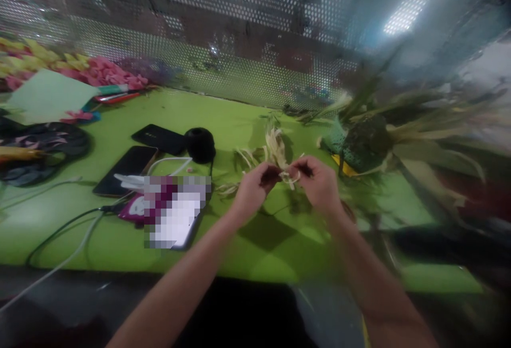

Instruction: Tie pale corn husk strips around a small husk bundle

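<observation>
Bundle (275,143) gathered, but apparently unfinished

At far left, pink and yellow flowers (114,71) lie on the green table (235,116); whether they belong to this work, I cannot tell. Nearer stand a black roll (200,145) and a lit phone (186,220), both clear of the hands. Loose strips (246,157) lie just left of the bundle, seemingly unused.

The left hand (252,191) has thumb and fingers pinched together on the bundle's lower end. The bundle itself is between the hands, above the table, its pale tips pointing away from the person. So the gathering looks done; the lower end, where thin strands curl free, looks unsecured, though blur hides any knot. The right hand (320,182) closes its fingertips on that same end.

At right, long leaves (431,159) spread out, well apart from the bundle and apparently unworked.
</observation>
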`<state>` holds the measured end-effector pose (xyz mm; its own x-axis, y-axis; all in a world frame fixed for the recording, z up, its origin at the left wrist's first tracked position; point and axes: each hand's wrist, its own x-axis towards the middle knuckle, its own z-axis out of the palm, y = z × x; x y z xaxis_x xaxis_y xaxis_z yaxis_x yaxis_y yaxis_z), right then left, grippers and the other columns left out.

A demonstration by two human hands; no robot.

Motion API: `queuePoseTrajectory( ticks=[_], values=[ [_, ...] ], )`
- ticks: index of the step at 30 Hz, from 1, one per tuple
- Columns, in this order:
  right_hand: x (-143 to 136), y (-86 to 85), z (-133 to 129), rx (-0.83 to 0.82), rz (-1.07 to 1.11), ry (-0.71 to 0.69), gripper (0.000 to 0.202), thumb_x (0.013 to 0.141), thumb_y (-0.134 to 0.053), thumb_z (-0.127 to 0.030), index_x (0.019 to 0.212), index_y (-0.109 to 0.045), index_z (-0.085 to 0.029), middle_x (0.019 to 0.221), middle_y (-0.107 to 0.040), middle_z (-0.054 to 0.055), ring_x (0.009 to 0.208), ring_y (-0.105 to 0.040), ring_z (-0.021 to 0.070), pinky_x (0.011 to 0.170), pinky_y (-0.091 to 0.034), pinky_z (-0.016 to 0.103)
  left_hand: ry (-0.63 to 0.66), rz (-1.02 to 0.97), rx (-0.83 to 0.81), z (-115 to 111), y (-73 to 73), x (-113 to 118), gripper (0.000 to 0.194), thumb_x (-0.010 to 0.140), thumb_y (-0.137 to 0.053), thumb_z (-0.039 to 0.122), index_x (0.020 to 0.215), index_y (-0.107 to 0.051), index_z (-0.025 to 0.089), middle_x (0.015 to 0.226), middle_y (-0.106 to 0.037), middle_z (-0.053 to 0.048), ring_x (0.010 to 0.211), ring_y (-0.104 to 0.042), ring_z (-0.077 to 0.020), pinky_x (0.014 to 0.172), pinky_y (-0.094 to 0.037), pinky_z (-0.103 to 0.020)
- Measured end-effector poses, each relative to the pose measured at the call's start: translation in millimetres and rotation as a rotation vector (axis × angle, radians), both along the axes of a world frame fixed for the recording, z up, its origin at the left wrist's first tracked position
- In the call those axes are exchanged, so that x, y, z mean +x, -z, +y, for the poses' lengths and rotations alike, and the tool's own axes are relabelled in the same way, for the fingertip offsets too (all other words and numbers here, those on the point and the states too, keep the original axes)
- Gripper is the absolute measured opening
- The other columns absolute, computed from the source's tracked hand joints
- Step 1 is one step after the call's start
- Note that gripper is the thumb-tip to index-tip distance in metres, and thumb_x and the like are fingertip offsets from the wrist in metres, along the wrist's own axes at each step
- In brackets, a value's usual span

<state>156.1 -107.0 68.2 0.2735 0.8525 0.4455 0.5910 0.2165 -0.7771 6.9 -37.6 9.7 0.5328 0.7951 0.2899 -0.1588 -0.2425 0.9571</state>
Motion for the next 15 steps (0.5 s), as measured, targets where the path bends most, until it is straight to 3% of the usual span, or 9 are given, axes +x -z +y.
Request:
queuePoseTrajectory(
  ticks=[4,7,11,15],
  values=[
    [-1.6,0.0,5.7,-0.023,0.329,0.007,0.022,0.072,-0.08,-0.033,0.081,-0.065,-0.02,0.07,-0.067,-0.002,0.06,-0.061,0.0115,0.054,-0.047,0.023,0.021,0.072,0.091,-1.0,-2.7,0.6,0.008,0.084,-0.066,0.019,0.091,-0.068,0.017,0.09,-0.072,-0.005,0.083,-0.065,-0.0152,0.081,-0.051,-0.031],
    [-2.4,-1.1,7.3,-0.052,0.418,0.0,0.025,0.073,-0.08,-0.036,0.083,-0.064,-0.02,0.068,-0.066,-0.001,0.058,-0.062,0.0115,0.047,-0.045,0.022,0.079,0.013,-0.04,0.8,-0.2,1.2,0.008,0.082,-0.07,0.021,0.089,-0.068,0.017,0.087,-0.07,-0.003,0.081,-0.063,-0.0142,0.079,-0.05,-0.029],
    [-4.5,-3.1,4.4,-0.021,0.44,-0.061,0.028,0.077,-0.079,-0.034,0.094,-0.059,-0.022,0.083,-0.072,0.001,0.066,-0.067,0.0137,0.052,-0.051,0.023,0.083,-0.158,-0.339,5.3,4.8,1.3,0.016,0.079,-0.074,0.026,0.089,-0.065,0.018,0.086,-0.069,-0.002,0.078,-0.062,-0.0118,0.077,-0.049,-0.028],
    [-6.6,-1.9,0.4,0.014,0.27,-0.058,0.017,0.08,-0.076,-0.026,0.087,-0.061,-0.022,0.084,-0.072,0.001,0.069,-0.066,0.0139,0.06,-0.054,0.026,0.034,-0.201,-0.403,6.0,2.8,0.2,0.017,0.078,-0.076,0.025,0.09,-0.065,0.018,0.086,-0.068,0.0,0.076,-0.06,-0.0102,0.075,-0.047,-0.026]
  ],
)
